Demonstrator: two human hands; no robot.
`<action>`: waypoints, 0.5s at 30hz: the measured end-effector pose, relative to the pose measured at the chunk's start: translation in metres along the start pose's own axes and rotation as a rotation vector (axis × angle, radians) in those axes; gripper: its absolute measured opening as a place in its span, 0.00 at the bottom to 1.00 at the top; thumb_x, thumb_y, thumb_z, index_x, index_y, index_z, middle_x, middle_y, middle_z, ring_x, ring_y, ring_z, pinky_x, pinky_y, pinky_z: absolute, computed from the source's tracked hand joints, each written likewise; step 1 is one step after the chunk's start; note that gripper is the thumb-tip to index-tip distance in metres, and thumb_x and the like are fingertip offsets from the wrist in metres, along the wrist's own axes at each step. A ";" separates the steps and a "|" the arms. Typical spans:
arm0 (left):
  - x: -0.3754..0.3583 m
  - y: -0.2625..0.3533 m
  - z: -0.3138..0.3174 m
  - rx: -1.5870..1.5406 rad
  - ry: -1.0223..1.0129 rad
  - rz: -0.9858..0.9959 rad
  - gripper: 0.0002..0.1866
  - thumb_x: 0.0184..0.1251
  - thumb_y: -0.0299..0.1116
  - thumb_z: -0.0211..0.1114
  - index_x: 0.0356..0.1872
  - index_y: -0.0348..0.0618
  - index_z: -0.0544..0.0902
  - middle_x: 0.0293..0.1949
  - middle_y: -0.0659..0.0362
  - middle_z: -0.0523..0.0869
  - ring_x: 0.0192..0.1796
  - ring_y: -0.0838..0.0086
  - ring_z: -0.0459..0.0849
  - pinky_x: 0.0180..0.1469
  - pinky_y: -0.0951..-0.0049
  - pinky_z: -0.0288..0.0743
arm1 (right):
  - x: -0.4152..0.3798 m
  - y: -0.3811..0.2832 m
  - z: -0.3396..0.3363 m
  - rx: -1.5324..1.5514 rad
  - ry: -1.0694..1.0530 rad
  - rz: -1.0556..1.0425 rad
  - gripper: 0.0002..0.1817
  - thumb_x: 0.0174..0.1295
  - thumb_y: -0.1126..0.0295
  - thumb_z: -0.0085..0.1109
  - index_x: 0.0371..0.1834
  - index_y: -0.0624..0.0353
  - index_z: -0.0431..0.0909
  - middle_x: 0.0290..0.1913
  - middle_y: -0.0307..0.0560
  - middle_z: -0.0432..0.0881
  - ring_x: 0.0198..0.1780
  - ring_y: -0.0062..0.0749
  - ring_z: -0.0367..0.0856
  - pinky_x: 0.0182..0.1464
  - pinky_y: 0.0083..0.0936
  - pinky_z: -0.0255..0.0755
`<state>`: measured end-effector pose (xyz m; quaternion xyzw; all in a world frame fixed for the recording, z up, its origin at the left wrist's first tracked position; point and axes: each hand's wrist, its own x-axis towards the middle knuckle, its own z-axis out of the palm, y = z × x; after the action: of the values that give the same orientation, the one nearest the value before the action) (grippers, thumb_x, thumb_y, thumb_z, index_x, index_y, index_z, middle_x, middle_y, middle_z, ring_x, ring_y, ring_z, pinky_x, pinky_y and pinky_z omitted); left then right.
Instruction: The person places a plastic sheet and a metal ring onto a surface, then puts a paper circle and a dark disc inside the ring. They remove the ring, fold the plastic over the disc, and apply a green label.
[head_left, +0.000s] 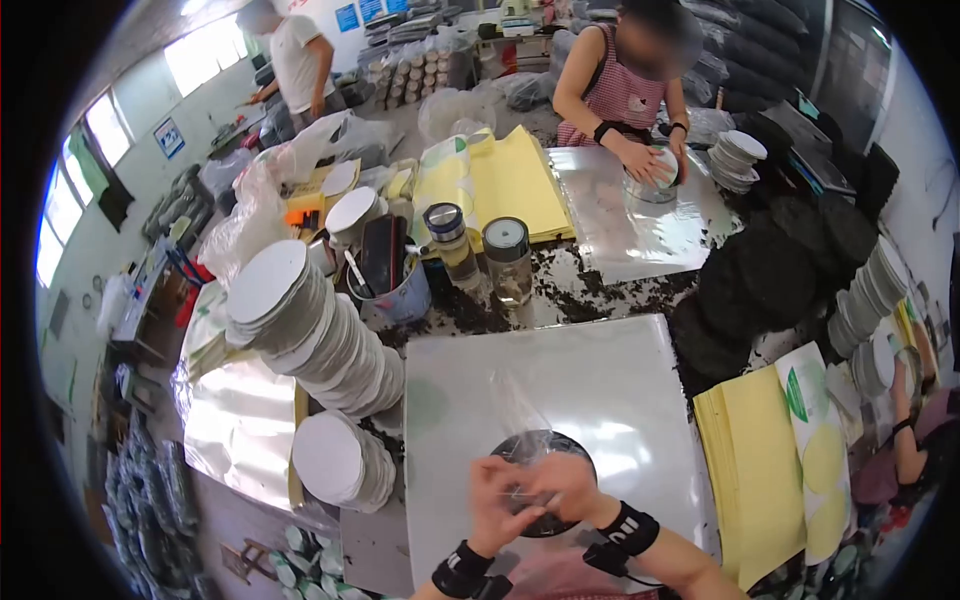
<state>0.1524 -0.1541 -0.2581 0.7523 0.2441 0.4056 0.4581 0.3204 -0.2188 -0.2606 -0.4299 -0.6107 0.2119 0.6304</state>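
Observation:
On the shiny metal board (540,375) in front of me lies a dark round cake (572,455), which looks like dried, pressed leaf. A clear plastic bag (522,405) covers it, its loose end pointing away from me. My left hand (500,500) is over the left side of the cake, fingers bent around the film and slightly blurred. Over the right side, my right hand (562,487) has curled fingers gathering the same plastic. The two hands nearly meet and hide much of the cake's middle.
Stacks of white round discs (325,350) stand left. Dark round cakes (765,275) are piled right, near yellow sheets (755,465). A bucket (400,295) and glass jars (508,262) stand beyond the board among dark crumbs. A co-worker (625,90) handles a disc opposite; another person's arm (905,440) shows right.

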 end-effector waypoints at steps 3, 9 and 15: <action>-0.005 0.001 0.007 0.189 -0.081 0.144 0.11 0.54 0.32 0.76 0.27 0.41 0.79 0.41 0.51 0.77 0.47 0.53 0.77 0.52 0.56 0.72 | 0.001 0.002 0.004 0.288 0.757 0.453 0.18 0.67 0.53 0.56 0.41 0.59 0.81 0.35 0.52 0.82 0.37 0.55 0.80 0.46 0.39 0.76; 0.006 0.032 0.011 -0.158 0.101 -0.205 0.21 0.56 0.28 0.74 0.49 0.39 0.77 0.48 0.51 0.81 0.54 0.59 0.79 0.55 0.60 0.74 | -0.018 -0.029 0.021 -0.222 0.209 0.077 0.10 0.64 0.64 0.58 0.38 0.60 0.80 0.37 0.53 0.79 0.41 0.51 0.78 0.47 0.39 0.73; -0.009 0.007 0.003 0.359 -0.293 0.299 0.17 0.47 0.27 0.64 0.43 0.40 0.83 0.49 0.46 0.81 0.55 0.48 0.79 0.60 0.53 0.73 | -0.017 -0.075 0.012 -0.504 0.542 0.187 0.05 0.61 0.74 0.59 0.39 0.60 0.79 0.40 0.47 0.80 0.41 0.47 0.80 0.44 0.35 0.75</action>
<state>0.1500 -0.1655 -0.2562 0.8998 0.1293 0.3059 0.2828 0.2865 -0.2695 -0.2120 -0.6659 -0.4129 -0.0096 0.6213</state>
